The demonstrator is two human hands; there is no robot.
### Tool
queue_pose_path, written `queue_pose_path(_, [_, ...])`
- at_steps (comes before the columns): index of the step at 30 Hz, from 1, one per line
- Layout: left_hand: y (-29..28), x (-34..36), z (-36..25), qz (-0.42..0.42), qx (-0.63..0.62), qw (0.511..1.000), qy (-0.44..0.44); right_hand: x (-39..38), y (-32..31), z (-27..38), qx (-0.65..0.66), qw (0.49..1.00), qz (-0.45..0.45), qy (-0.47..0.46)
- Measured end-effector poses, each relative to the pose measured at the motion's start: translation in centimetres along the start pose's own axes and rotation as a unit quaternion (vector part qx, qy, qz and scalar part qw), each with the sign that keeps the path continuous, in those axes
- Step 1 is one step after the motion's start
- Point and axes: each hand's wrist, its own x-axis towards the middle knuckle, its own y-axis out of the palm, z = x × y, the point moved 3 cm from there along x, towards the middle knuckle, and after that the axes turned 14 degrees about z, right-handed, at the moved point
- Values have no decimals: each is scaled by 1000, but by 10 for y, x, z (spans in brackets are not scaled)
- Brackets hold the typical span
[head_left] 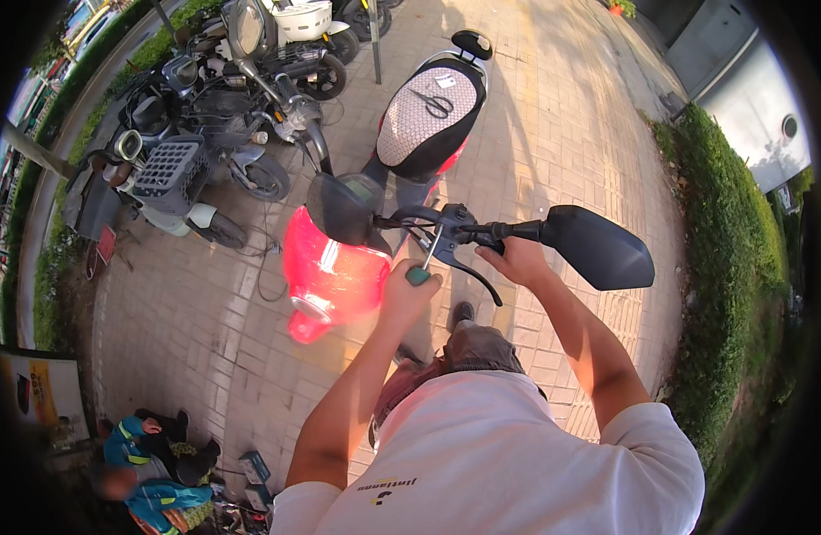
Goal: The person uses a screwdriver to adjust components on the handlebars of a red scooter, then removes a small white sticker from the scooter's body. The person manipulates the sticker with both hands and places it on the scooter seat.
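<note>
My left hand (407, 294) is closed round the green handle of a screwdriver (417, 276). Its thin shaft points up to the black switch housing (455, 217) on the handlebar of a red electric scooter (325, 267); whether the tip sits in a screw is too small to tell. With my right hand (523, 261) I grip the black handlebar grip (490, 242), next to the brake lever (482, 281). The black mirror (600, 248) sticks out beyond that hand. On the patterned seat (410, 134) lie black scissors (437, 105) and a small white piece (445, 81).
Several parked scooters stand at the left, one with a grey basket (169, 169). A person (152, 468) in a blue-green jacket sits low at the lower left, beside boxes (254, 468). A hedge (727, 259) borders the paving at the right.
</note>
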Motion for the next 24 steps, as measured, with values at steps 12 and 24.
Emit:
queue_pose_path(12, [8, 1, -4, 28, -191, 980, -50, -3, 1, 4, -11, 1000, -12, -9])
queue_pose_path(24, [3, -1, -10, -67, 84, 993, 41, -5, 1, 5, -26, 1000, -12, -11])
